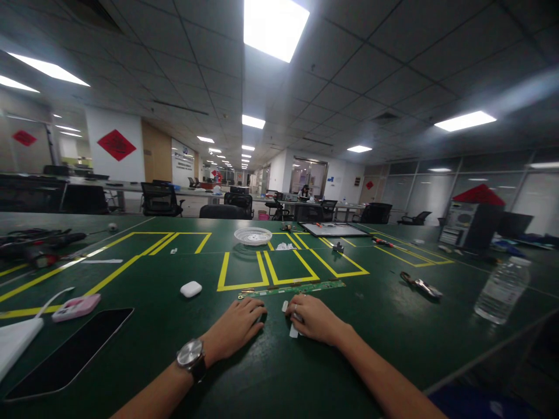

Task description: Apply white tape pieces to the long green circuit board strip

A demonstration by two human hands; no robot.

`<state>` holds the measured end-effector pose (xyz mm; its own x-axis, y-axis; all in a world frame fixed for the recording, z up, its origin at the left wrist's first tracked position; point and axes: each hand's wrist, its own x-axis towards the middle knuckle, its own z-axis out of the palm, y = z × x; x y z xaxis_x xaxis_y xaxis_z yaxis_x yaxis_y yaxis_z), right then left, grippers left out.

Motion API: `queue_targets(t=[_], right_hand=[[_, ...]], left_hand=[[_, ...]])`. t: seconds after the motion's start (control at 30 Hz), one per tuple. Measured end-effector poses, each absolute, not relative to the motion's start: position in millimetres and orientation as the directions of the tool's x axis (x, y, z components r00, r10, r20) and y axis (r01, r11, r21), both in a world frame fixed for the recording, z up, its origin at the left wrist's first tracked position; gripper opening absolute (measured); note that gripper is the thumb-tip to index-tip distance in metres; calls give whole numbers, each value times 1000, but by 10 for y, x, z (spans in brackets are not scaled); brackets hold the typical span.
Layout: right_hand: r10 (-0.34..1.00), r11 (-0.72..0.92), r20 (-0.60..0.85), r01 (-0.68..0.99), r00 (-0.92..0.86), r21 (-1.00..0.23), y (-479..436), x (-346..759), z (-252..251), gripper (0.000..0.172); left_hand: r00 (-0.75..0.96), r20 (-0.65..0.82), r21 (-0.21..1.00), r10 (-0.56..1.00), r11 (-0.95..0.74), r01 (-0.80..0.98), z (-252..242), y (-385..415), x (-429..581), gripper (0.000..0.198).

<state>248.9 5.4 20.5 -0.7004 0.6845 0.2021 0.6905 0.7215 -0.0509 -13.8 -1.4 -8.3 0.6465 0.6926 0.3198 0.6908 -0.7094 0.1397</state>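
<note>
My left hand (236, 327), with a wristwatch (191, 356) on the wrist, lies palm down on the green mat (271, 372), fingers loosely together and nothing visible under them. My right hand (315, 319) rests beside it, fingers curled over a small white piece (293, 331) that sticks out beneath them. A long narrow green circuit board strip (292, 288) lies just beyond both hands, along the near edge of the yellow taped boxes.
A white earbud case (191, 288), a pink device (76, 306) and a dark tablet (70, 352) lie to the left. A white basket (253, 235) sits further back. Pliers (421, 285) and a water bottle (502, 289) are on the right. Tools (35, 244) lie far left.
</note>
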Motion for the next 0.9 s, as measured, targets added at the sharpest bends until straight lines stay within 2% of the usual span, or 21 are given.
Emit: queue_targets(t=[0.13, 0.23, 0.3, 0.4, 0.5, 0.57, 0.7, 0.9], right_hand=[[544, 839, 251, 516, -801, -172, -29, 2402, 193, 24], [600, 798, 344, 573, -722, -187, 7, 2400, 188, 24], [698, 689, 404, 709, -591, -154, 95, 2454, 187, 25], [849, 406, 411, 908, -333, -103, 279, 2586, 166, 38], [944, 164, 300, 984, -134, -75, 437, 2689, 108, 54], [974, 111, 208, 991, -94, -72, 498, 2706, 69, 61], [972, 194, 156, 977, -178, -92, 521, 2633, 48, 65], [835, 550, 129, 804, -535, -226, 348, 2428, 173, 52]], left_hand=[[637, 328, 156, 698, -705, 692, -81, -17, -137, 29], [640, 330, 150, 694, -708, 690, -92, -9, -142, 29], [643, 337, 138, 688, -712, 689, -94, -6, -144, 29], [642, 358, 130, 678, -717, 685, -84, -10, -143, 28], [638, 385, 116, 666, -721, 683, -62, -14, -145, 28], [633, 405, 97, 660, -719, 688, -36, -12, -148, 27], [612, 436, 81, 660, -706, 703, 43, -6, -150, 27], [554, 501, 120, 665, -687, 717, 147, 12, -133, 26]])
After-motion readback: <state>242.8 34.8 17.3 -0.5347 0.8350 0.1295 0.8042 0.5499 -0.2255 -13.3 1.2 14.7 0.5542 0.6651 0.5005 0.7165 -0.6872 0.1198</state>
